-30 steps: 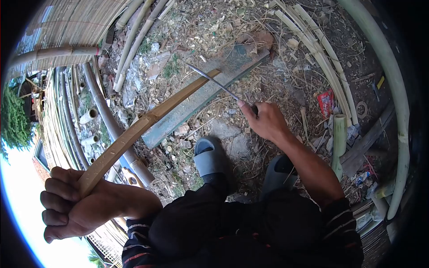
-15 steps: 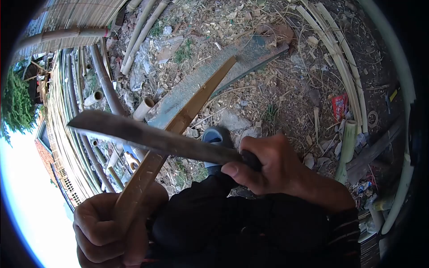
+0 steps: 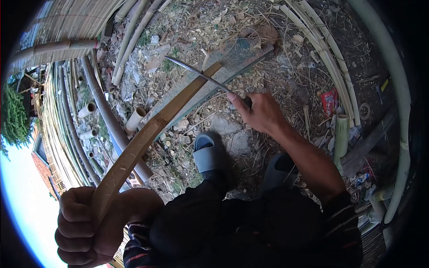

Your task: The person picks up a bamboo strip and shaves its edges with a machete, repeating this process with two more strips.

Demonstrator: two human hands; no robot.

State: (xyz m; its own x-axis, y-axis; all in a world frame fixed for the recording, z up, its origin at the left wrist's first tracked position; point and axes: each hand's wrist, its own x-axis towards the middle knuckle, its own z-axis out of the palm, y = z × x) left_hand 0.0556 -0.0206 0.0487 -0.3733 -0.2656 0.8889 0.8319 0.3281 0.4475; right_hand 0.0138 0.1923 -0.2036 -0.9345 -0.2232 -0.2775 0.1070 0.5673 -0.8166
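Observation:
My left hand [image 3: 87,225] is wrapped round the near end of a long split bamboo strip [image 3: 134,147], which slants up and away over the ground. The strip shows a node partway along and small shavings on its face. In my right hand [image 3: 263,114] is a machete [image 3: 185,66], gripped by its dark handle. Its blade lies across the strip near the far end, seen nearly edge-on, pointing up and left. A small pale sliver [image 3: 205,54] stands just beyond the blade there. Under the strip's far part lies a grey-green board [image 3: 241,62].
Wood chips litter the ground. Bamboo poles [image 3: 100,94] and cut tubes [image 3: 135,118] lie at left, long split strips [image 3: 328,44] at right. A red wrapper [image 3: 330,102] lies near an upright green bamboo piece [image 3: 341,134]. My sandalled foot [image 3: 208,154] is below the strip.
My right hand has moved forward, carrying the machete from the strip's middle to its far end; the blade has turned nearly edge-on. My left hand has shifted slightly left with the strip.

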